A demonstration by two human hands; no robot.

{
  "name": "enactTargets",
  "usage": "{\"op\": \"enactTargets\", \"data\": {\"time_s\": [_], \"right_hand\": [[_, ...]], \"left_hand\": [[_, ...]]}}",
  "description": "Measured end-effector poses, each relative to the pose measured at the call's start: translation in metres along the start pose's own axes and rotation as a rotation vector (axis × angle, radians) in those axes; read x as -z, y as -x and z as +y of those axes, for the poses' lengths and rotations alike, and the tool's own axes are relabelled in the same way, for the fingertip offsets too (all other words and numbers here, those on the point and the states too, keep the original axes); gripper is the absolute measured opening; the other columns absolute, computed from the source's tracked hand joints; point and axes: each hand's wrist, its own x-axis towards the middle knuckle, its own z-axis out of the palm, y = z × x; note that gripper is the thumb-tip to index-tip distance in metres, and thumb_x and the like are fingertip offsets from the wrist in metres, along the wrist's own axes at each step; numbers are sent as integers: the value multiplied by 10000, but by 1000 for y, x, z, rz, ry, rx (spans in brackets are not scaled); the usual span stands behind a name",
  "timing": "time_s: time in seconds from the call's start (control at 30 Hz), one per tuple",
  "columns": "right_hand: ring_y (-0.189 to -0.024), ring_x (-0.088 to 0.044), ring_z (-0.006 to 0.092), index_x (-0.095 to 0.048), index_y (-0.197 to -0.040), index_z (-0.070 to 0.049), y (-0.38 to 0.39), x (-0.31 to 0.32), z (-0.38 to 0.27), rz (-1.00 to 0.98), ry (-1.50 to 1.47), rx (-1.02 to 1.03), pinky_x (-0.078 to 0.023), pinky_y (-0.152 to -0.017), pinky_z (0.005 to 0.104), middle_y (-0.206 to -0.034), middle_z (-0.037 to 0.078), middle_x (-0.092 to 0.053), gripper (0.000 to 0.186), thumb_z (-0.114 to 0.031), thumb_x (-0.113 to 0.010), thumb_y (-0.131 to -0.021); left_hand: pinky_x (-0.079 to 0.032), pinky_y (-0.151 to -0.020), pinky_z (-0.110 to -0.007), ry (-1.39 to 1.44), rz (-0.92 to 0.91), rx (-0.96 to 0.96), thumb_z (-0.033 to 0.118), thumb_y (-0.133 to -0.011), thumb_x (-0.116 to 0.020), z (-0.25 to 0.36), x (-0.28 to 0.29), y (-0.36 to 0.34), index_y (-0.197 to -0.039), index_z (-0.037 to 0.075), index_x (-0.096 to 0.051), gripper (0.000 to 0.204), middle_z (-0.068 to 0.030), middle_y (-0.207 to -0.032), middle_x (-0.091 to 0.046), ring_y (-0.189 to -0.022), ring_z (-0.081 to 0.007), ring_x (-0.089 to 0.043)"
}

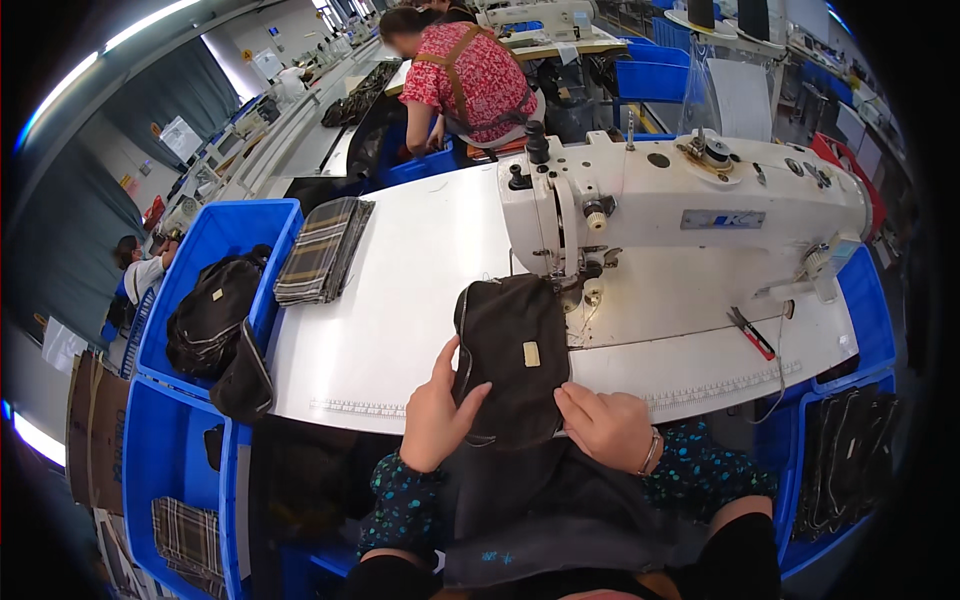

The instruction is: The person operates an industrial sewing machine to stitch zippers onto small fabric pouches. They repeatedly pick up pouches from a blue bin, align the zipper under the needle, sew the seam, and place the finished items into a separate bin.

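A black fabric panel (512, 370) with a small cream label lies on the white sewing table, its far edge close to the needle area of a white sewing machine (690, 200). My left hand (437, 415) rests along the panel's left edge, thumb and index finger spread apart, the other fingers partly hidden. At the near right edge, my right hand (608, 427) pinches the black fabric between thumb and fingers. Light stitching or piping shows along the panel's left side. Whether the panel sits under the presser foot I cannot tell.
Red-handled snips (752, 333) lie right of the machine bed. A stack of plaid pieces (323, 250) sits on the table's left. Blue bins (165, 425) with dark and plaid pieces flank the table. A co-worker in a red patterned top (470, 80) bends over beyond it.
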Motion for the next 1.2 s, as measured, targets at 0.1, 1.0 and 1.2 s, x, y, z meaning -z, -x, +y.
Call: {"op": "enactTargets", "data": {"time_s": [0.1,1.0,1.2], "right_hand": [[-557,-576,101,-740,-1032,-53,14,-4,1,54,30,-13,-468,-506,275,-1130,41,-745,230,-125,-694,-817],[-586,-510,61,-660,-1293,6,2,15,-35,-380,-1239,-764,-433,-559,276,-639,28,-597,412,-71,-699,-890],[-579,-613,206,-705,-1064,-57,6,12,-39,-134,-454,-429,-482,-542,311,-837,51,-674,240,-93,-749,-831]], "left_hand": [[-520,-714,-276,537,54,9,84,-1003,-666,-6,-16,-7,-1540,13,-408,599,-95,-866,-724,-800,-121,-682],[-372,-1140,-534,-114,234,-520,47,-671,-860,10,-55,43,-1224,134,-725,576,-51,-1331,-652,-1250,-272,-623],[-322,-1178,-530,-173,209,-620,36,-629,-814,13,-58,37,-976,147,-698,383,28,-1162,-703,-1206,-233,-637]]}}
